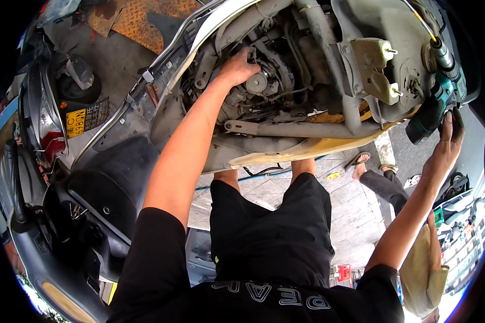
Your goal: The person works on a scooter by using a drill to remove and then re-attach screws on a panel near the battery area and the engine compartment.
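Note:
My left hand (238, 68) reaches into the exposed engine bay of a scooter frame (302, 131). Its fingers curl down beside a round silver engine part (256, 83); their tips are hidden among the metal, and what they hold cannot be made out. At the far right, my right hand (450, 132) has its fingers stretched out, fingertips against a teal and black cordless drill (448, 89). A long bit (419, 19) points from the drill's chuck toward the upper left. The drill lies close to the scooter's dusty body panel (396, 110).
A metal bracket with two bolts (374, 70) juts up right of the engine bay. At left stand a black scooter seat (113, 185) and another scooter with a yellow plate (76, 123). A person in sandals and dark trousers (385, 185) is nearby at right. A blue hose (269, 174) crosses the paving.

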A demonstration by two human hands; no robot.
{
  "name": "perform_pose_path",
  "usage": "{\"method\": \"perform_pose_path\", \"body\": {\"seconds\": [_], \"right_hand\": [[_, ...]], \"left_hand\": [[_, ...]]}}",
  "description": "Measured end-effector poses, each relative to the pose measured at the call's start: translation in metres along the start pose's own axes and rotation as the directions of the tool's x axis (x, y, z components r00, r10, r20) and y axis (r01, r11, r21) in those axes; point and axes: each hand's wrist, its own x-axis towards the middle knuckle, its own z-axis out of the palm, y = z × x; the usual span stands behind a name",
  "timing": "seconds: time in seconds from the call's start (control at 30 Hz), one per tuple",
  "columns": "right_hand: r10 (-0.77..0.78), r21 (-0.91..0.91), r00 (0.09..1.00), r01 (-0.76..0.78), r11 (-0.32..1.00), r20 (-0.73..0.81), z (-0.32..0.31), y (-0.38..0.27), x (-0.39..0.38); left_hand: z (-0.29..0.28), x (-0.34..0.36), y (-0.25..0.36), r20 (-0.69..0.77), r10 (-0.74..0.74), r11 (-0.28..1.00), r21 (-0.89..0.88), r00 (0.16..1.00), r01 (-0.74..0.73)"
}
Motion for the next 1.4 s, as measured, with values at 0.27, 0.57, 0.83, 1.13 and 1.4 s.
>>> {"method": "perform_pose_path", "body": {"seconds": [0.27,0.57,0.83,1.13,1.4], "right_hand": [[-0.242,-0.148,0.952,0.216,0.965,-0.190,0.020,-0.058,-0.040],[0.297,0.233,0.631,-0.618,0.751,0.717,0.184,-0.027,-0.133],[0.434,-0.133,0.682,-0.448,0.884,0.588,0.282,-0.010,-0.134],[0.554,-0.236,0.462,-0.580,0.779,0.693,0.308,-0.001,-0.114],[0.497,-0.262,0.559,-0.448,0.855,0.664,0.324,0.013,-0.114]], "left_hand": [[0.000,-0.007,0.032,-0.056,0.000,0.990,0.144,0.998,0.008],[-0.002,0.006,0.029,0.028,-0.028,0.964,0.264,0.999,0.020],[0.018,0.022,0.033,0.034,-0.100,0.870,0.487,0.994,0.070],[0.011,0.028,0.000,0.059,0.049,0.999,-0.020,0.997,-0.048],[0.003,0.031,-0.003,0.090,0.053,0.997,0.046,0.995,-0.057]]}}
